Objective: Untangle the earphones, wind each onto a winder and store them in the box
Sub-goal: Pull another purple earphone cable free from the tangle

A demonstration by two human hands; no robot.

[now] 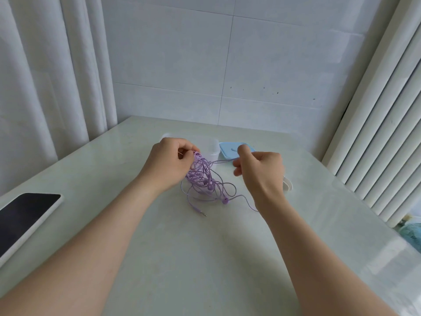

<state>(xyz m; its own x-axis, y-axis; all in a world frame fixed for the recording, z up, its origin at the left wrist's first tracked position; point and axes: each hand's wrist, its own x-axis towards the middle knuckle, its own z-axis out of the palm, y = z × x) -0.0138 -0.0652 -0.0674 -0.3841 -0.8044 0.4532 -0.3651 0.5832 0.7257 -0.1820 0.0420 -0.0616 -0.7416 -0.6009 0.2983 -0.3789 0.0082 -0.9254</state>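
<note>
A tangle of purple earphones (pixel 202 176) is gripped at its top by the left hand (pixel 168 163) and hangs to the table (pixel 205 258), just before the clear box (pixel 213 145). 1 strand (pixel 224 161) is pinched by the right hand's (pixel 262 169) curled fingers.

We reach forward with both bare forearms, which come in from the lower corners and converge toward the middle. Our left hand (pixel 168 161) is raised (knuckles toward us), its fingers curled inward and pinching the top of the earphone cords (pixel 202 176). Our right hand (pixel 262 169) sits at about the same height, its back also facing us. Its thumb and forefinger are closed up high on a single strand, while the other fingers curl loosely beneath. The two hands are apart and do not touch.
</note>
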